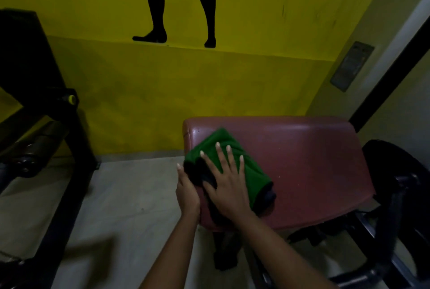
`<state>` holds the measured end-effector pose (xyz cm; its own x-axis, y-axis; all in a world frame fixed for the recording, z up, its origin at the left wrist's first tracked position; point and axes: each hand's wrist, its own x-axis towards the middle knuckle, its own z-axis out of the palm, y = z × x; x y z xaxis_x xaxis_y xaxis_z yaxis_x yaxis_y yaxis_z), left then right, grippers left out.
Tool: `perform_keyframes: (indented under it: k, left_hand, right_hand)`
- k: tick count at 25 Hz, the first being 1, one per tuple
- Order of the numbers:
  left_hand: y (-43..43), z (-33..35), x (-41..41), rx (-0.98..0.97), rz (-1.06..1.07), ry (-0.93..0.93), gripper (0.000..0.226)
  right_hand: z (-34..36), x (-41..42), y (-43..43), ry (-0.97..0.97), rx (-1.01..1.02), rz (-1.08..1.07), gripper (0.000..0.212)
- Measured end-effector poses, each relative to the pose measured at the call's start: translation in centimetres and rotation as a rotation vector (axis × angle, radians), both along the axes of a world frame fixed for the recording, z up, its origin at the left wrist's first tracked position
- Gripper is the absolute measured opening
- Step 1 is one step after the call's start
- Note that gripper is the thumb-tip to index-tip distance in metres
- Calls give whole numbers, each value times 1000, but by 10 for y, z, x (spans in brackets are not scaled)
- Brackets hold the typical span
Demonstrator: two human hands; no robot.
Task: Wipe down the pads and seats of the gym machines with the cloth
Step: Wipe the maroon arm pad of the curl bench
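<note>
The green cloth [256, 179] lies bunched on the left end of the maroon pad [314, 160], its long axis running diagonally from the far-left corner toward the near right. It looks soft, light and limp, likely to ruck up unless pinned from above. The right hand [229, 186] presses it flat with fingers straight and spread. The left hand [187, 191] sits against the pad's left edge, thumb raised; whether its hidden fingers grip cloth or pad cannot be told.
</note>
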<state>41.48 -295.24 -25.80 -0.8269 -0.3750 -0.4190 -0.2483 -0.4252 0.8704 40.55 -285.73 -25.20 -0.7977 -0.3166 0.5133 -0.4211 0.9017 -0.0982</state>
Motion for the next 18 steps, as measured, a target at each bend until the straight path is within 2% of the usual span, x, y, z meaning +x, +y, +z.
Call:
perform_keyframes:
  k: [3,7,10,12,15,18]
  left_hand:
    - [5,4,0,-213,60,31,89]
    - [5,-1,-2,-215,112,36,80]
    - [6,-3,-1,-237,132,5,89]
    - [6,-5,-3,-263,144,-6,90]
    - [8,0,-1,-306,125,47,74]
    - [8,7,6,-346,100,84,61]
  right_hand:
    - [46,-55,-13,-64,-59,-67,63]
    - [34,-40,-24,-8,-31,7,58]
    - [15,-24,-13,65,105,123,59]
    - [32,-45,-9,26,118,180,59]
    - [58,-65,3,-109,26,95,67]
    - [46,-55,30,-121,-147,-88,69]
